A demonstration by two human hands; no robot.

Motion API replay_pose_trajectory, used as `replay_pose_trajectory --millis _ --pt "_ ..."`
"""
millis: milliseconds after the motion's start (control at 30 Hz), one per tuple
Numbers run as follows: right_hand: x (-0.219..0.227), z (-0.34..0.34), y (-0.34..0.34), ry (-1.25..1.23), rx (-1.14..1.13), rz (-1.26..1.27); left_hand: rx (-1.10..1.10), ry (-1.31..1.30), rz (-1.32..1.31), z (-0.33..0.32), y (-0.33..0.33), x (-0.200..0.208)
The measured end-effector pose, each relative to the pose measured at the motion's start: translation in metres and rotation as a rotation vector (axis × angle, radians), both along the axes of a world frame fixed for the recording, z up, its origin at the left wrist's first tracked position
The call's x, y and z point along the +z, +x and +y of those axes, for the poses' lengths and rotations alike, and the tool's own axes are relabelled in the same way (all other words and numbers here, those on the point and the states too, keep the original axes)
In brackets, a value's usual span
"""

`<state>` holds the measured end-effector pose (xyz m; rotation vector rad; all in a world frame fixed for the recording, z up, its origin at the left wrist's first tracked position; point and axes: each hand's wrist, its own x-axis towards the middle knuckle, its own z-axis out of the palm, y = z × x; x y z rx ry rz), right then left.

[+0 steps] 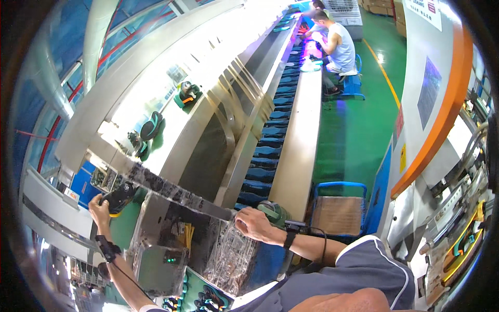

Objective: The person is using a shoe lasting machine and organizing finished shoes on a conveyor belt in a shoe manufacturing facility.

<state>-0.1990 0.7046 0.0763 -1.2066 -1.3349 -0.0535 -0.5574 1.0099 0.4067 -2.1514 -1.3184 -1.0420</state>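
Observation:
At the far left, my left hand (99,212) is stretched out and closed on a black shoe (121,197) with a yellow edge along its bottom. The shoe is beside a green surface, near the left end of a long, worn, dark metal bar (174,192). Close to the bar's right end is my right hand (253,223), above a box-shaped part wrapped in clear plastic (228,257). Its fingers are loosely bent and slightly apart, with nothing visible in them. Whether the fingertips touch the bar or the plastic, I cannot tell.
Dark shoe parts line a conveyor (267,151) running away from me. Shoes (152,126) stand on the ledge to its left. A blue-framed seat (338,210) is at right. Two people sit farther along the line. An orange-edged machine (442,114) rises at right.

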Motion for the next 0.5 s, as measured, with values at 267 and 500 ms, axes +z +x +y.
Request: replay_pose_trajectory --millis 267,500 --pt "0.011 -0.011 -0.006 -0.014 0.014 -0.079 -0.259 -0.403 -0.562 -0.110 -0.009 0.068" --pt "0.096 -0.040 -0.049 0.288 0.367 0.072 -0.418 -0.514 -0.470 -0.235 0.068 0.003"
